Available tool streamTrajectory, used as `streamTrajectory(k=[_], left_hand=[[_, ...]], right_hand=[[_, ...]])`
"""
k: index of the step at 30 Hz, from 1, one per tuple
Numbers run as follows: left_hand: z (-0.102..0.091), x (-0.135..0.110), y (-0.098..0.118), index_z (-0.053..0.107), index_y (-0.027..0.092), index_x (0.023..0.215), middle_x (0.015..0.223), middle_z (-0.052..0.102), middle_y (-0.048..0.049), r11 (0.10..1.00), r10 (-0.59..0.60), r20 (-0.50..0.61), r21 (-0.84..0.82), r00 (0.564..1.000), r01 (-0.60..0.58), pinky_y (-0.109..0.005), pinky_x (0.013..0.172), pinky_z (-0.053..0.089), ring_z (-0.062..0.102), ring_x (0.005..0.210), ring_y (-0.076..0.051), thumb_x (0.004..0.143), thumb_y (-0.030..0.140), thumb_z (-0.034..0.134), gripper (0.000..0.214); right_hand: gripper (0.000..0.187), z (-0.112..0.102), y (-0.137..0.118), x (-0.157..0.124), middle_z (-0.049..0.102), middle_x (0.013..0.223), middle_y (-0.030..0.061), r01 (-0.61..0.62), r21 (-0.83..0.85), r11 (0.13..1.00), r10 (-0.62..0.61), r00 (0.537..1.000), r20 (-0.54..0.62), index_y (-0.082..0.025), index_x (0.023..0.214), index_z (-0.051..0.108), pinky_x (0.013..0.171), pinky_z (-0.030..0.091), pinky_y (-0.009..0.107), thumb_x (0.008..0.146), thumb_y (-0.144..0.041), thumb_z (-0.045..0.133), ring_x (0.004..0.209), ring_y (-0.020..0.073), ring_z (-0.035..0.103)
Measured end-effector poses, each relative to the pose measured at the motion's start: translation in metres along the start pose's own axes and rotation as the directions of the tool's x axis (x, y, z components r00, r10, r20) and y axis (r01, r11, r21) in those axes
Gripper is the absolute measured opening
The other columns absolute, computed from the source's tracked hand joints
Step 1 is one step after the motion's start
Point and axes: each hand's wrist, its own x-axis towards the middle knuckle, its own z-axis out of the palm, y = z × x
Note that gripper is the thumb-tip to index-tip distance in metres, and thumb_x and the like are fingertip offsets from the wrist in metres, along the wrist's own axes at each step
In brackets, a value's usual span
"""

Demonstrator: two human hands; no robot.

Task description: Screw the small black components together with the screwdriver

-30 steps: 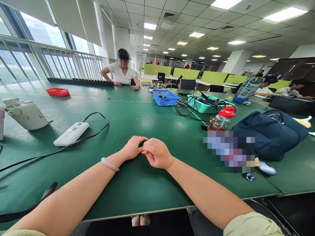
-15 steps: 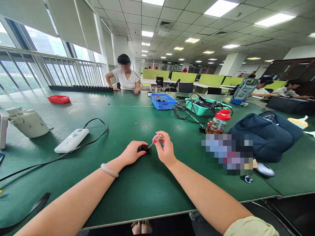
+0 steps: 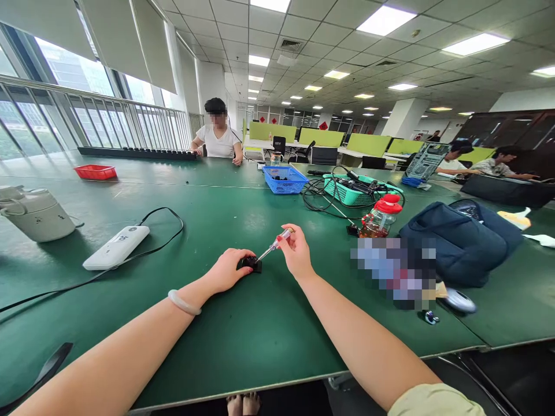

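Observation:
My left hand rests on the green table with its fingers closed over a small black part, pinning it to the mat. My right hand pinches a small screwdriver with a clear red handle. The screwdriver slants down to the left, and its metal tip meets the black part. A pale bangle circles my left wrist.
A white power bank with a black cable lies to the left, a beige kettle beyond it. A red-lidded jar, a dark blue bag, blue and green baskets sit right and ahead. Other people sit at the far tables.
My right hand moved from clasping beside the left hand to lifting the screwdriver out and tilting it, so its tip now sits on the black part. The left hand stayed put.

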Motion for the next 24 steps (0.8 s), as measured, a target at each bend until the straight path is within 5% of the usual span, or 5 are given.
streamTrajectory(k=[12, 24], left_hand=[[0.0012, 0.0002, 0.0001, 0.066, 0.022, 0.12, 0.12, 0.07, -0.0077, 1.0, 0.023, -0.01, 0.022, 1.0, -0.023, -0.048, 0.107, 0.044, 0.057, 0.118, -0.031, 0.084, 0.035, 0.058, 0.039], [0.0011, 0.0001, -0.0007, 0.065, 0.023, 0.117, 0.119, 0.07, -0.0078, 1.0, 0.012, -0.013, 0.011, 1.0, -0.012, -0.049, 0.107, 0.044, 0.057, 0.118, -0.031, 0.084, 0.037, 0.057, 0.037]], right_hand=[[0.042, 0.0008, -0.0059, -0.0058, 0.07, 0.093, 0.002, 0.089, 0.059, 0.994, -0.097, 0.985, 0.143, -0.026, 0.122, 0.046, 0.084, 0.056, 0.039, 0.086, -0.038, 0.066, 0.086, 0.018, 0.068], [0.047, 0.0016, -0.0046, -0.0042, 0.064, 0.086, -0.0024, 0.006, 0.054, 0.999, -0.014, 0.989, 0.144, -0.028, 0.124, 0.044, 0.058, 0.052, 0.03, 0.085, -0.041, 0.066, 0.056, 0.0114, 0.057]])
